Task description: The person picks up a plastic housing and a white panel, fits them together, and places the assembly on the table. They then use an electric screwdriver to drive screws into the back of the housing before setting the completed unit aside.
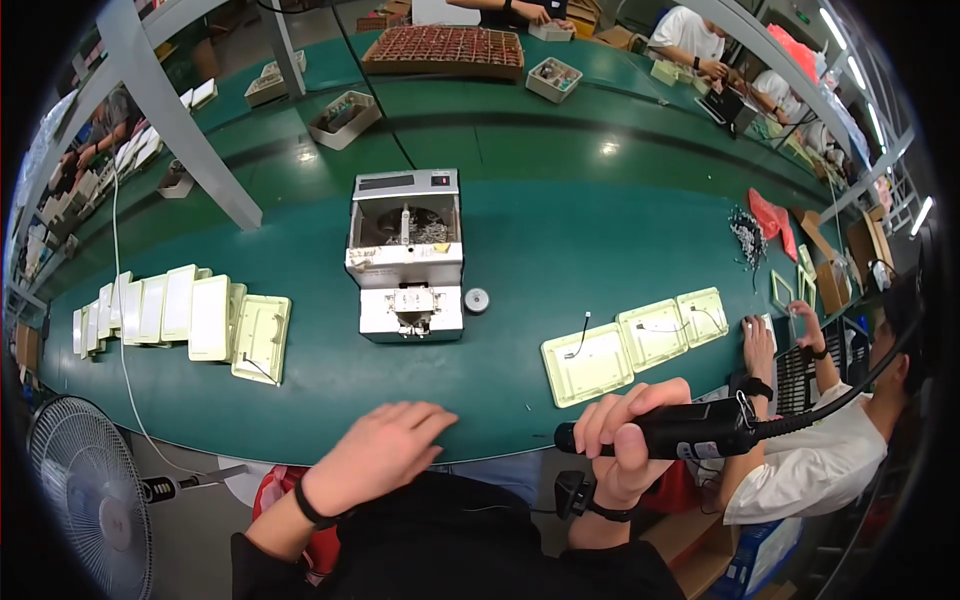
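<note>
My right hand (pixel 632 430) is wrapped round a black electric screwdriver (pixel 700 430) with a thick cord; its tip points left, above the table's near edge. My left hand (pixel 385 450) hovers over the near edge, fingers loosely bent and slightly apart, with nothing seen in them. Beyond the hands stands a grey-white screw feeder (pixel 405 265), its open top showing loose screws. Just above the screwdriver, a pale-green plastic housing (pixel 590 370) with a short black cable lies in a row with two similar ones. At left, one more housing (pixel 262 340) lies beside overlapping pale panels (pixel 210 315).
A small round metal piece (pixel 477 300) sits beside the feeder. At right, a co-worker's hands (pixel 760 345) are near more frames, a pile of small parts (pixel 747 238) and a red bag (pixel 770 220). A fan (pixel 95 500) stands at lower left; grey posts (pixel 180 120) rise behind.
</note>
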Available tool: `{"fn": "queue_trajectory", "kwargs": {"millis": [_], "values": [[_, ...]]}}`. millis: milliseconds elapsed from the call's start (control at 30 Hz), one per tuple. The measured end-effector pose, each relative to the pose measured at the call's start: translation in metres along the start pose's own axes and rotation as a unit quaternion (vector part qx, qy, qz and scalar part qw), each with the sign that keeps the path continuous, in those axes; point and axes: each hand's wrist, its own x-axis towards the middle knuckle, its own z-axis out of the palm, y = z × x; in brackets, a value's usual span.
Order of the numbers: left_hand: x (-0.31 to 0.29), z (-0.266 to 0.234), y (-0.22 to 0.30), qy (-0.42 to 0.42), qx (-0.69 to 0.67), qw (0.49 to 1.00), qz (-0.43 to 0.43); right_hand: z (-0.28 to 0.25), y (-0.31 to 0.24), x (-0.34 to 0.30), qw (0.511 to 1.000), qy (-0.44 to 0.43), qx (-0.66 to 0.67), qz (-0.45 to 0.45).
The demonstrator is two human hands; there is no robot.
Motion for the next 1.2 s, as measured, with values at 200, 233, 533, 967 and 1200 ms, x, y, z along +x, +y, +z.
{"fn": "queue_trajectory", "kwargs": {"millis": [200, 233, 533, 967, 1200], "values": [[0.054, 0.042, 0.009, -0.014, 0.024, 0.998, 0.053, -0.007, -0.007, -0.005, 0.999, -0.003, -0.042, -0.005], [0.062, 0.052, 0.012, -0.008, -0.002, 0.997, 0.071, -0.007, -0.009, -0.008, 0.999, 0.009, -0.043, -0.004], [0.096, 0.08, 0.017, -0.045, 0.05, 0.988, 0.139, -0.014, -0.011, -0.014, 0.999, 0.046, -0.012, 0.001], [0.079, 0.067, -0.005, -0.001, -0.048, 0.998, 0.049, -0.013, -0.029, -0.012, 0.997, 0.068, -0.018, -0.004], [0.078, 0.062, 0.008, 0.03, -0.062, 0.997, 0.04, -0.016, -0.038, -0.004, 0.995, 0.021, -0.081, -0.057]]}}
